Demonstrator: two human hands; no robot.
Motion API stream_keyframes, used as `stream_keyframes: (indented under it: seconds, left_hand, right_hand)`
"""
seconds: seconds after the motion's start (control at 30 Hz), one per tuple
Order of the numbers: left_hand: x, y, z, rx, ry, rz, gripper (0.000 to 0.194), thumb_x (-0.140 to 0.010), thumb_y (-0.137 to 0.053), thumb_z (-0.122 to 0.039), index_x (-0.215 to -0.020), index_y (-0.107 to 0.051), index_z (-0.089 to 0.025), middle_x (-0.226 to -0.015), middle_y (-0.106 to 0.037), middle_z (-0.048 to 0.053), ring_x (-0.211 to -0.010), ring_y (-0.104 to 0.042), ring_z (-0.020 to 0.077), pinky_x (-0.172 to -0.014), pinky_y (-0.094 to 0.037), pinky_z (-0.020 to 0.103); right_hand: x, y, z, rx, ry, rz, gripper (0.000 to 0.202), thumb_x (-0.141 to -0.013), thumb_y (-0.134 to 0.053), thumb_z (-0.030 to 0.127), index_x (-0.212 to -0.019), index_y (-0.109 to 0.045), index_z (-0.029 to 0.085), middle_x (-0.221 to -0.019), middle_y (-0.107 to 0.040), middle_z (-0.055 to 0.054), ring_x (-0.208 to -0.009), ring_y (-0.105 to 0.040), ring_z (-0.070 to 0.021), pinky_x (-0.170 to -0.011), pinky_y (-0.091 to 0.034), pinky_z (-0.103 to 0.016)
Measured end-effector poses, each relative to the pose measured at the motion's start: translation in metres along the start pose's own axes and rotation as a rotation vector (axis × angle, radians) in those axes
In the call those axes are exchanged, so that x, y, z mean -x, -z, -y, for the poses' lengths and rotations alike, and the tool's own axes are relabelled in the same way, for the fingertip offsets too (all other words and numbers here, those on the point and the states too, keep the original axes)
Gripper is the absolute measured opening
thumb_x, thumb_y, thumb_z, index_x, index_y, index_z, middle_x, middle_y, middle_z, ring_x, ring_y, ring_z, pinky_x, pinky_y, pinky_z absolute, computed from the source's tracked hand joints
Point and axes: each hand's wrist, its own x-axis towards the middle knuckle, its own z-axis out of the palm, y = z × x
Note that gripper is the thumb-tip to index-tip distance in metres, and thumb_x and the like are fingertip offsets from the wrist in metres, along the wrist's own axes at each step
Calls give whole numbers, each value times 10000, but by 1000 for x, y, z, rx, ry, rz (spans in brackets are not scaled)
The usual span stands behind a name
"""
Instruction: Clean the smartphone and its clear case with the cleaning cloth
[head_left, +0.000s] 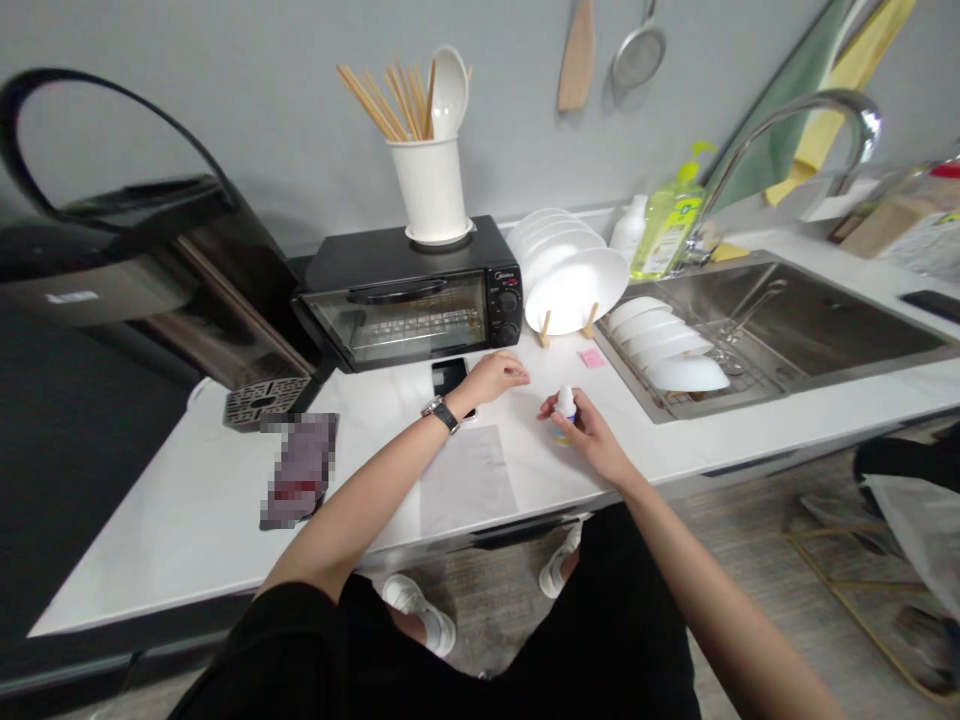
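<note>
My right hand [592,436] is closed around a small white bottle [565,404] with a narrow cap and a blue and yellow label. The bottle stands upright at the counter's surface, partly covered by my fingers. To its left, my left hand [498,377] hovers over the counter with loosely bent fingers and no visible object in them. A watch with a dark strap is on that wrist. Beneath this hand and wrist lies a dark phone [449,376], partly hidden. Nearer the front edge rests a flat, translucent sheet [469,480]. A pink sticky note [592,358] lies beyond the bottle.
A black toaster oven [412,300] carries a white utensil holder [431,190]. White plates [577,290] stand in a rack beside it. Bowls [679,350] sit in the sink [847,330]. At left are a black machine [165,270] and a blurred flat item [301,470].
</note>
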Motion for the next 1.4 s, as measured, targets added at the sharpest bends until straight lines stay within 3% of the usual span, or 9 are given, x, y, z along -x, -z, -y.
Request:
stream_keyframes:
  seconds: [0.27, 0.5, 0.63, 0.73, 0.9, 1.03, 1.2, 1.3, 1.4]
  left_hand:
    - [3, 0, -1, 57, 81, 25, 270, -731, -358, -361, -917, -492, -218, -875, -566, -27, -709, -465, 86, -645, -354, 235]
    - [20, 26, -37, 69, 114, -58, 294, -764, -282, -326, -1037, -377, -270, -1068, -437, -62, -830, -440, 74, -743, -361, 237]
    - [47, 45, -74, 159, 41, -22, 289, -767, -279, -312, -1045, -350, -349, -1008, -469, -107, -823, -460, 54, -682, -415, 190]
    - [66, 54, -90, 184, 78, -41, 289, -751, -330, -288, -1023, -368, -378, -934, -505, -107, -791, -479, 57, -662, -433, 186]
    - [113, 68, -81, 145, 236, -104, 359, -756, -310, -305, -1110, -258, -335, -977, -475, -68, -801, -478, 67, -702, -435, 177]
    - [165, 67, -64, -193, 417, -160, 319, -748, -314, -320, -1066, -335, -336, -1046, -438, -66, -962, -398, 141, -855, -339, 292]
    - [194, 55, -56, -232, 334, -21, 437, -689, -398, -398, -1103, -306, -294, -1123, -380, -48, -1036, -326, 152, -909, -280, 286]
    - [193, 52, -55, -224, 312, 0, 484, -661, -424, -425, -1109, -301, -285, -1137, -367, -38, -1049, -311, 160, -932, -246, 289]
    - [191, 52, -54, -231, 330, -42, 542, -657, -425, -424, -1144, -245, -266, -1152, -352, -19, -1063, -296, 175, -947, -218, 301]
  right_hand:
    - [3, 0, -5, -178, -49, -22, 176, -728, -382, 267, -890, -384, 198, -818, -448, -14, -768, -410, -132, -748, -291, -284]
    - [3, -2, 0, -377, -103, -13, 140, -742, -326, 277, -837, -383, 191, -771, -423, -14, -680, -415, -120, -689, -334, -284]
    - [8, -23, 5, -498, -157, 16, 222, -759, -226, 324, -852, -389, 207, -723, -401, -17, -562, -390, -111, -565, -374, -280]
    - [15, -45, 11, -603, -229, 40, 253, -754, -202, 366, -832, -402, 233, -630, -365, -11, -457, -316, -105, -431, -342, -263]
    - [19, -64, 34, -936, -406, 134, 253, -735, -221, 417, -786, -421, 272, -572, -280, 3, -387, -139, -92, -314, -199, -238]
    - [17, -68, 42, -1029, -431, 149, 296, -735, -196, 444, -749, -432, 266, -577, -256, 5, -400, -113, -92, -319, -222, -242]
    - [19, -70, 34, -804, -385, 190, 322, -753, -153, 438, -852, -420, 287, -624, -323, -3, -376, -193, -80, -323, -235, -237]
    - [18, -62, 35, -447, -241, 199, 288, -757, -221, 399, -1019, -324, 338, -690, -400, -18, -422, -336, -111, -377, -304, -269]
    - [11, -51, 42, -7, -20, 279, 371, -724, -354, 361, -1086, -274, 366, -852, -459, -32, -643, -454, -183, -580, -368, -348]
